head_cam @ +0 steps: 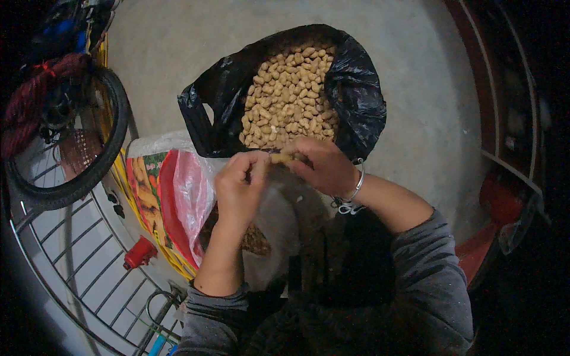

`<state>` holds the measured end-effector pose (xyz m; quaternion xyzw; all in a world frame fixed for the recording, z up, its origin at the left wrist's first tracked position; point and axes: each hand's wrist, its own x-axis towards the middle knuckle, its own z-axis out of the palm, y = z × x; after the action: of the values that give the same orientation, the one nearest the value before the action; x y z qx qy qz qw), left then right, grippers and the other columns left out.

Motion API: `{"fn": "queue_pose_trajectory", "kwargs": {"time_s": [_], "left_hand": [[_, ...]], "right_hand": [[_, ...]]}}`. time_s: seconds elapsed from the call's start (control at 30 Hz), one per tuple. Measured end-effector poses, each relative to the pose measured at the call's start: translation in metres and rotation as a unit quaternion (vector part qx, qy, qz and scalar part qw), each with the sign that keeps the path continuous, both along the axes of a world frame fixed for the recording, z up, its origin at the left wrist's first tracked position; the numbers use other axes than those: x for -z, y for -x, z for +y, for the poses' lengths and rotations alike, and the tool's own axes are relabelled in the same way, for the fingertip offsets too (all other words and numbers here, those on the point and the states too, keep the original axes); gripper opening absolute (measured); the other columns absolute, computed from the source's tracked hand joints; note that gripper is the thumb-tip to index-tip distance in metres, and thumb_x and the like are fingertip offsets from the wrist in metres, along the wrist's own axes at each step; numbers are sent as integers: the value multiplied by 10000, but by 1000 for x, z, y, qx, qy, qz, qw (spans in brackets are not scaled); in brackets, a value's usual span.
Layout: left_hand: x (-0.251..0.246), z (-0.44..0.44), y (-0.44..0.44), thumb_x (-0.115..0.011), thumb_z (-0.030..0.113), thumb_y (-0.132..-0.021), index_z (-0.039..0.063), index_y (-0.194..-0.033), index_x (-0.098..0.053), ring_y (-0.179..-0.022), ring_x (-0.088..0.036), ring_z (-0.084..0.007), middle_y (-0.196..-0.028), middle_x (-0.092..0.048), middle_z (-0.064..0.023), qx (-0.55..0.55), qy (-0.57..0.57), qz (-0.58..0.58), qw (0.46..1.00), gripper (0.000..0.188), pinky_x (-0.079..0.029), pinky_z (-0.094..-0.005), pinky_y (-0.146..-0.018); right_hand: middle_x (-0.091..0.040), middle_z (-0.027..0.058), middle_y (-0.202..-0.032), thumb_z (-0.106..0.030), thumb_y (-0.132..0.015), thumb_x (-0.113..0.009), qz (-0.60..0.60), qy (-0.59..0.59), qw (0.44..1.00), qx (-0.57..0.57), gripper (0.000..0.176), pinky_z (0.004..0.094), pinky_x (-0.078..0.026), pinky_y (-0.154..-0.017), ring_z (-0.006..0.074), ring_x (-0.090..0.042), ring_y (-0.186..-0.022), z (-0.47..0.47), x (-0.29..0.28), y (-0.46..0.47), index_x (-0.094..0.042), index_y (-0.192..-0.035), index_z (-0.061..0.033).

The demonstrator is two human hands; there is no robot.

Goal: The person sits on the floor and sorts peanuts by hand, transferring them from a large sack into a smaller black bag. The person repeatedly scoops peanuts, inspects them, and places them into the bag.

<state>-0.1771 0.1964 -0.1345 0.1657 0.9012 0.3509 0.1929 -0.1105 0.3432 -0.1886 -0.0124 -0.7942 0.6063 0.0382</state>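
Observation:
A single peanut in its shell (281, 158) is held between the fingertips of both hands, slightly blurred. My left hand (242, 184) pinches one end of it with thumb and forefinger. The fingers of my right hand (324, 168) close on the other end; a silvery bracelet circles that wrist. Just beyond the hands, an open black plastic bag (356, 93) lies on the floor with many unshelled peanuts (289, 98) in it. Below my left forearm is a heap of small brown pieces (256, 240), too dim to tell apart, partly hidden by the arm.
A printed woven sack (151, 191) with a pink lining lies open at the left. Beyond it are a bicycle wheel (118, 115), a metal rack (95, 253) and a red plastic object (140, 252). Dark red furniture (478, 80) borders the concrete floor (418, 115) at the right.

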Motion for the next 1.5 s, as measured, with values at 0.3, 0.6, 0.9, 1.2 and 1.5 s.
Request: {"fn": "queue_pose_trajectory", "kwargs": {"time_s": [0.3,0.6,0.9,1.2,1.5], "left_hand": [[4,-29,-28,-560,83,-748,14,-775,-562,-580,-492,-95,-648,-544,-50,-125,-47,-63,989,74,-408,-220,-558],[3,-59,-45,-566,186,-769,31,-796,-570,-639,-562,-158,-717,-587,-86,-46,88,19,995,158,-438,-267,-585],[-9,-70,-53,-577,171,-745,40,-786,-581,-624,-578,-228,-712,-585,-111,-33,91,60,993,137,-455,-317,-594],[47,-113,-103,-532,89,-730,25,-861,-553,-774,-552,-247,-855,-566,-114,-66,19,-322,944,148,-445,-350,-668],[39,-83,-134,-529,100,-717,59,-968,-524,-968,-456,-330,-1026,-497,-151,200,0,-258,945,255,-372,-383,-826]], "right_hand": [[-545,73,-746,-101,-758,-542,-125,150,976,-94,171,253,-443,-518,134,-544,-621,-15,-13,-5,-519,-914,-36],[-544,54,-741,-107,-767,-551,-179,222,951,-119,157,212,-438,-493,107,-538,-610,-43,-3,-11,-533,-906,-35],[-544,116,-776,-142,-729,-572,-3,34,987,-155,185,310,-429,-625,254,-539,-709,-59,-10,-12,-553,-881,-39],[-559,22,-827,-124,-762,-578,-170,263,950,16,194,191,-435,-511,57,-519,-615,13,-37,21,-565,-930,-28],[-578,114,-874,-28,-692,-580,-40,-109,990,75,236,290,-426,-759,247,-555,-827,19,36,38,-560,-927,-34]]}}
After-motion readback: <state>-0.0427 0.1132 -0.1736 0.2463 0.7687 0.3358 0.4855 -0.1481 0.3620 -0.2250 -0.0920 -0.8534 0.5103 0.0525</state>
